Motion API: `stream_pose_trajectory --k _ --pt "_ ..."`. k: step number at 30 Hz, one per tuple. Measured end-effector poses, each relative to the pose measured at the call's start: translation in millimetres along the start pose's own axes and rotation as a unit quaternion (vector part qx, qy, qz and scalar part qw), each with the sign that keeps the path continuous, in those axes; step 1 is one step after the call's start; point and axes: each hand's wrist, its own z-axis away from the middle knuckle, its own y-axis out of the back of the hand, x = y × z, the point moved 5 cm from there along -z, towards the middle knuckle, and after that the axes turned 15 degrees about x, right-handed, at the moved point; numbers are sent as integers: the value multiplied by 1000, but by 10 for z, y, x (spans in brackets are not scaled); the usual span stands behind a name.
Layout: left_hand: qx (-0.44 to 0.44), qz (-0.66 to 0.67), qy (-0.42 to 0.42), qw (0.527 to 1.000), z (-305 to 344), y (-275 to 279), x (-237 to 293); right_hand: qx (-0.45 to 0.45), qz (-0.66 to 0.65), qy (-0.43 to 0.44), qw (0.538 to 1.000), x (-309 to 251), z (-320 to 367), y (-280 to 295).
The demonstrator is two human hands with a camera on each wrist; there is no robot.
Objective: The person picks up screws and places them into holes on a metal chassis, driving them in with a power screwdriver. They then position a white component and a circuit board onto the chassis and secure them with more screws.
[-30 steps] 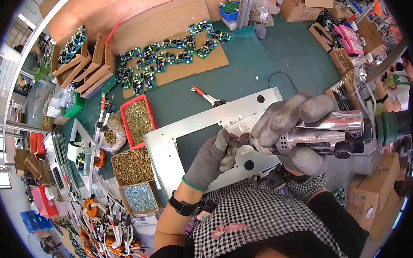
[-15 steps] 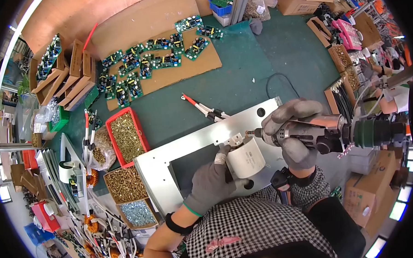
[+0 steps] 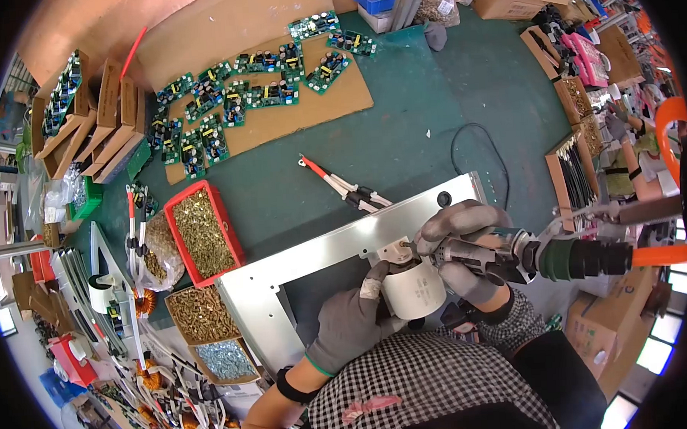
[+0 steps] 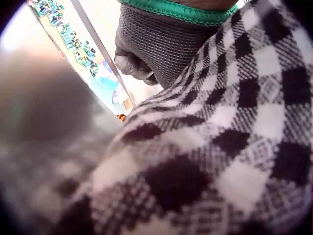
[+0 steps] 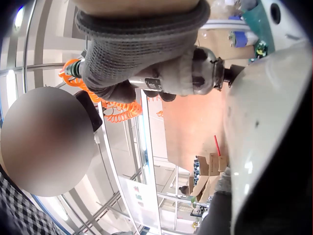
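My gloved left hand [image 3: 348,325] grips the side of a white cylindrical capacitor [image 3: 416,294], thumb near its top end. The capacitor lies over a silver metal panel [image 3: 247,299] with a large rectangular cutout, and a small pale bracket [image 3: 396,252] shows at its upper end. My gloved right hand [image 3: 467,232] is wrapped round a metal-bodied air screwdriver [image 3: 514,257], held nearly level. Its tip is right at the bracket, partly covered by the fingers. In the right wrist view the screwdriver [image 5: 171,78] points toward a large white curved surface. Cloth fills most of the left wrist view.
Left of the panel stand a red bin [image 3: 202,232] of brass-coloured parts, a box of screws [image 3: 202,313] and a box of silvery parts [image 3: 226,361]. Cables with a red sleeve [image 3: 342,185] lie behind the panel. Circuit boards [image 3: 265,95] cover cardboard farther back.
My left hand has gone from the screwdriver's tip to the capacitor. The screwdriver, apart from the bracket half a second ago, has moved left up to it.
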Motion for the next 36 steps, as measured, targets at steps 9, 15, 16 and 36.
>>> stream_pose_trajectory --k 9,15,16,36 --pt "1 -21 22 1000 48 7 -9 30 52 11 998 33 94 -159" --pt "-55 117 174 976 179 183 21 27 49 -9 998 86 148 -95" --pt "-23 216 210 953 242 189 -47 37 41 -26 998 77 149 -111" --pt "12 668 287 686 588 87 11 -92 -158 83 980 -886 478 -697"
